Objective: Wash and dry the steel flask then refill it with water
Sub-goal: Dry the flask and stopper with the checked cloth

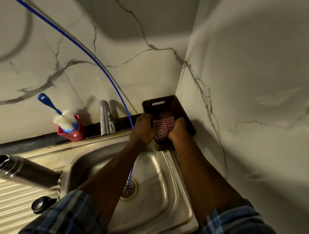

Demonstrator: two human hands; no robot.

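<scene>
The steel flask (25, 171) stands with its mouth uncovered on the ribbed drainboard (15, 200) at the left, untouched by either hand. Its black cap (41, 204) lies on the drainboard in front of it. A red-and-white striped cloth (163, 125) sits at the front of a dark brown plastic basket (160, 106) in the far right corner. My left hand (143, 129) and my right hand (177, 131) both grip the cloth, one on each side.
A steel sink basin (157, 169) lies below my arms. A chrome tap (105, 117) stands behind it. A thin blue hose (87, 52) runs from the upper left down into the drain (127, 188). A red holder (73, 132) keeps a blue bottle brush (61, 117). Marble walls close the back and right.
</scene>
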